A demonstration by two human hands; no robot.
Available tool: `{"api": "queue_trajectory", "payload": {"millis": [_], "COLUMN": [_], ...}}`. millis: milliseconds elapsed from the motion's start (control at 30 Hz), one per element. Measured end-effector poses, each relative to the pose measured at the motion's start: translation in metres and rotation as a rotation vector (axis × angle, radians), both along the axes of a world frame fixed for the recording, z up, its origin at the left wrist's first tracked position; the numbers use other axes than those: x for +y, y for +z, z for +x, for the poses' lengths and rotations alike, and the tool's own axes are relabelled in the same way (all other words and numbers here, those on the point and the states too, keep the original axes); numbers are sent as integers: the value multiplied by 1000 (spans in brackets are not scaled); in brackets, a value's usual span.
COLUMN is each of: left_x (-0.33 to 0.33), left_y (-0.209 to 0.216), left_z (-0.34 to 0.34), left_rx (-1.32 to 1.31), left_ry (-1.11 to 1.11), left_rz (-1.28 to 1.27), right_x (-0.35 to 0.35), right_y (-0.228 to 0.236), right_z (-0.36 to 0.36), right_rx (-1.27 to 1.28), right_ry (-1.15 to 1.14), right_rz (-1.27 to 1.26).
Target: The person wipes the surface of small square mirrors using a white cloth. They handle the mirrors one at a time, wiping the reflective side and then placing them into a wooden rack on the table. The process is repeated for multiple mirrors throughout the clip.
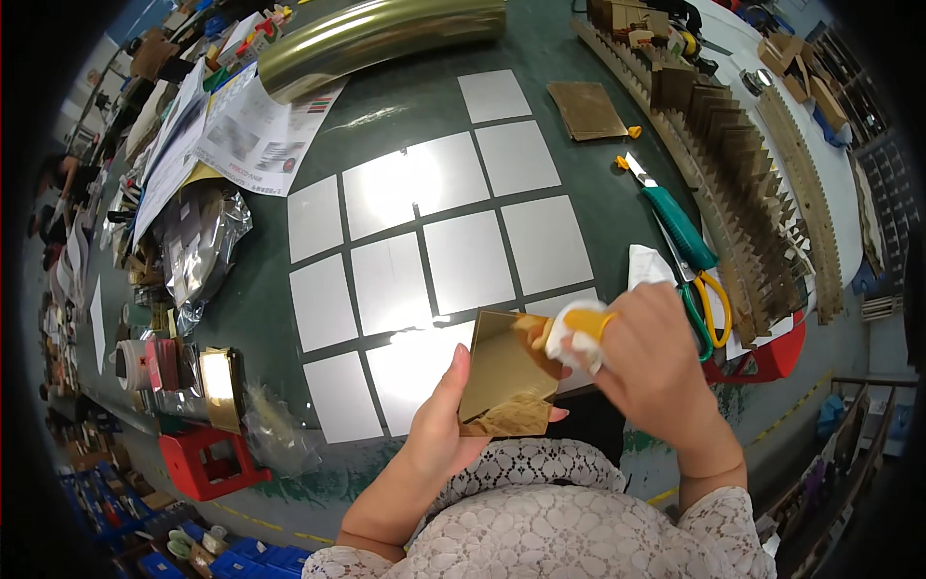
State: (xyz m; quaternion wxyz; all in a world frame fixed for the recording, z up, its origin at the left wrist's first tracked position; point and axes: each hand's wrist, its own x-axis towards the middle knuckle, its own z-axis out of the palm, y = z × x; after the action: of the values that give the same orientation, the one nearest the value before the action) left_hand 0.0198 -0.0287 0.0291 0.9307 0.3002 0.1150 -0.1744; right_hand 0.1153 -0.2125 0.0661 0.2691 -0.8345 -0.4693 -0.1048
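My left hand [440, 417] grips a gold mirror-like square plate [494, 367] by its near left edge, thumb along the side. Its shiny face is tilted up and carries reflections. Over the plate's far right corner, my right hand [654, 349] is closed on a crumpled white cloth [571, 349], with something yellow [590, 318] at the fingers. Whether the cloth touches the plate I cannot tell. Beneath and beyond my hands, several white square sheets [466, 253] lie in rows on the green tabletop [260, 289].
To the right lie a green-handled cutter [679, 224], scissors [716, 309] and a toothed rack [719, 183] holding brown plates. A stack of gold plates [588, 109] sits farther back. A gold roll [386, 43] spans the far side. Papers [253, 135] and a red stool [207, 465] are left.
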Motion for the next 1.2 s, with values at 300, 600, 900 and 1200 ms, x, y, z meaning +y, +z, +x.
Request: {"api": "queue_trajectory", "payload": {"millis": [300,600,900,1200], "left_x": [6,4,-8,-5], "left_y": [-4,-3,-7,-9], "left_z": [-2,-1,-12,-12], "left_rx": [66,50,68,58], "left_ry": [18,-10,-60,-72], "left_rz": [-69,-81,68,39], "right_x": [-17,-15,9,14], "right_y": [2,7,-1,-12], "right_z": [13,-1,-20,-24], "right_rx": [-96,-61,26,-6], "right_ry": [-232,-140,131,185], "right_rz": [85,72,129,86]}}
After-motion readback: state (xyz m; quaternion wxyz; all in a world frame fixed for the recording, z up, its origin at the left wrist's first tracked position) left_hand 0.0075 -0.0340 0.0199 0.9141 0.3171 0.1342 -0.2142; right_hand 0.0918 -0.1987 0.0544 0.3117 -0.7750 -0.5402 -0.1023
